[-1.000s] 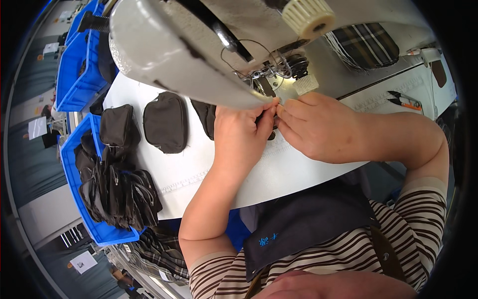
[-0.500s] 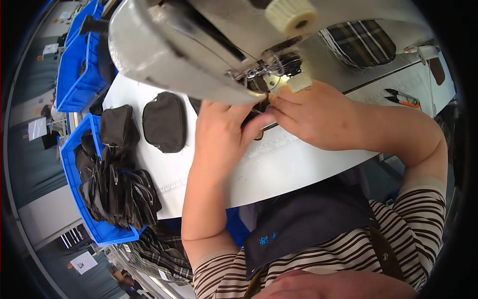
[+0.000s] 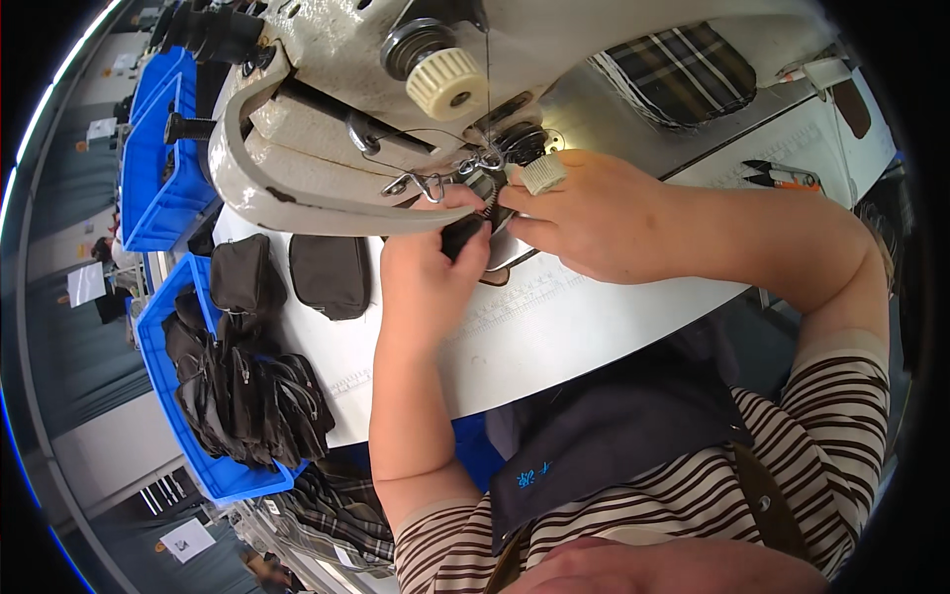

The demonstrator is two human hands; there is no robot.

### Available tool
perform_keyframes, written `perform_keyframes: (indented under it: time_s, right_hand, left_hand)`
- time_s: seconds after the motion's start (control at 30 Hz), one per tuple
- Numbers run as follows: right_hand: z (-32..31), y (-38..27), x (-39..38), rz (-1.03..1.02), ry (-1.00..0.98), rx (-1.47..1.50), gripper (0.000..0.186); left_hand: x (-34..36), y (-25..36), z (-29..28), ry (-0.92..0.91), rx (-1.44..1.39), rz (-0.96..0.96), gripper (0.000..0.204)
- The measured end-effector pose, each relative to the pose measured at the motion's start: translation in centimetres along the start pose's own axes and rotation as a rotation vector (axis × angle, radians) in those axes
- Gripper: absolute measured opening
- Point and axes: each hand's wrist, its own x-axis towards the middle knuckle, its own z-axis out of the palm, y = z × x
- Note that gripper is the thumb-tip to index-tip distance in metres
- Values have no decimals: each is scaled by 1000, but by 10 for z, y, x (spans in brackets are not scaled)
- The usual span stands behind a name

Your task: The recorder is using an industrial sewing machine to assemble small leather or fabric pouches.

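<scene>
Both hands meet under the head of a white sewing machine (image 3: 327, 109), close to the needle area. My left hand (image 3: 430, 262) is closed on a dark fabric piece (image 3: 459, 236), thumb on the near side and fingers partly behind the machine's curved lever. A zipper-like toothed strip shows along the piece. From the right, my right hand (image 3: 594, 218) has its fingertips closed on the same piece's right edge; a ribbed cream knob (image 3: 542, 174) hides part of its fingers. Much of the piece is covered by the hands and the machine.
Two dark pouches (image 3: 330, 277) lie left on the white table (image 3: 534, 346). Beside them, a blue bin (image 3: 233, 482) holds a heap of dark pouches (image 3: 252, 396). Plaid fabric pieces (image 3: 683, 74) rest behind the right hand, with thread snips (image 3: 792, 180) farther right. More plaid cloth (image 3: 341, 520) hangs below.
The view has shifted, bringing more of the machine's head into sight. My left thumb has drawn back from my right fingers and now presses on the dark fabric.
</scene>
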Motion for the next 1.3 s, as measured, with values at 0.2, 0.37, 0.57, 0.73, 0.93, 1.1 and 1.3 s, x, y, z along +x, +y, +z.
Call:
perform_keyframes:
  time_s: [0.2, 0.37, 0.57, 0.73, 0.93, 1.1, 1.3]
  right_hand:
    - [4, 1, -3, -47, 4, 80, 37]
    - [4, -3, -1, -54, 36, 65, 35]
    - [7, -3, -1, -63, 65, 69, 29]
    - [4, -3, -4, -31, 35, 70, 28]
    - [1, -2, -3, -111, 72, -2, 28]
    - [2, -1, -4, -131, 34, -53, 30]
    - [5, -1, -2, -124, 48, -34, 29]
  left_hand:
    - [0, 0, 0, -39, -386, 37, 21]
    - [4, -6, 1, -72, -425, 48, 21]
    - [2, -1, 18, -10, -161, 74, 32]
    - [4, 13, 25, 258, 368, 328, 31]
    - [6, 5, 20, 297, 382, 466, 30]
    - [7, 10, 22, 326, 522, 460, 22]
    - [9, 5, 26, 163, 207, 190, 19]
